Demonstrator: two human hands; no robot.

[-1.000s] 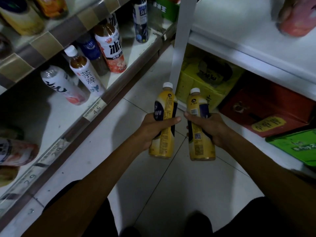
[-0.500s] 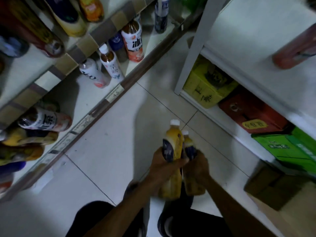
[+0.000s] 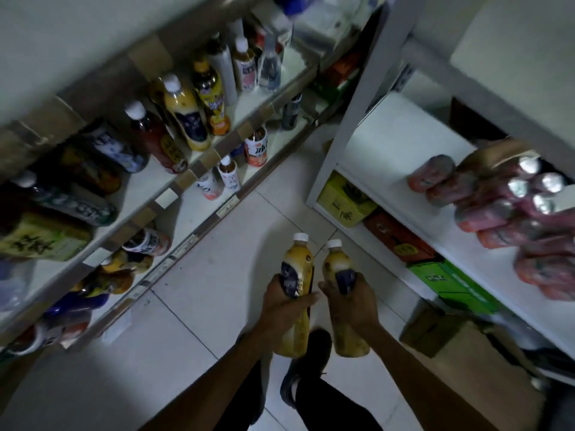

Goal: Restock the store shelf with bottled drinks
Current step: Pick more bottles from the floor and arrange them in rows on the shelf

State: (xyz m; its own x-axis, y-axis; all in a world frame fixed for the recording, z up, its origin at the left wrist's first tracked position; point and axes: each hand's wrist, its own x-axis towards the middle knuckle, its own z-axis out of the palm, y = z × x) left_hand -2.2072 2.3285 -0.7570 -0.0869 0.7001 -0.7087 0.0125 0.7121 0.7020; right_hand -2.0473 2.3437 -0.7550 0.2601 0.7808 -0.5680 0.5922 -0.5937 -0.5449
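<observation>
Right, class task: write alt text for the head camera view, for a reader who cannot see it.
Seen from above, a left hand and a right hand each hold a yellow bottle upright over a tiled floor. Drink shelves stand to the left, with cans and boxes to the right.

left hand (image 3: 287,309): grips yellow bottle (image 3: 295,293) | right hand (image 3: 351,306): grips second yellow bottle (image 3: 340,275) | both upright above floor (image 3: 217,259)

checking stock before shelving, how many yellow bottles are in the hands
2: one yellow bottle in the left hand, another yellow bottle in the right hand, both held upright over the floor.
</observation>
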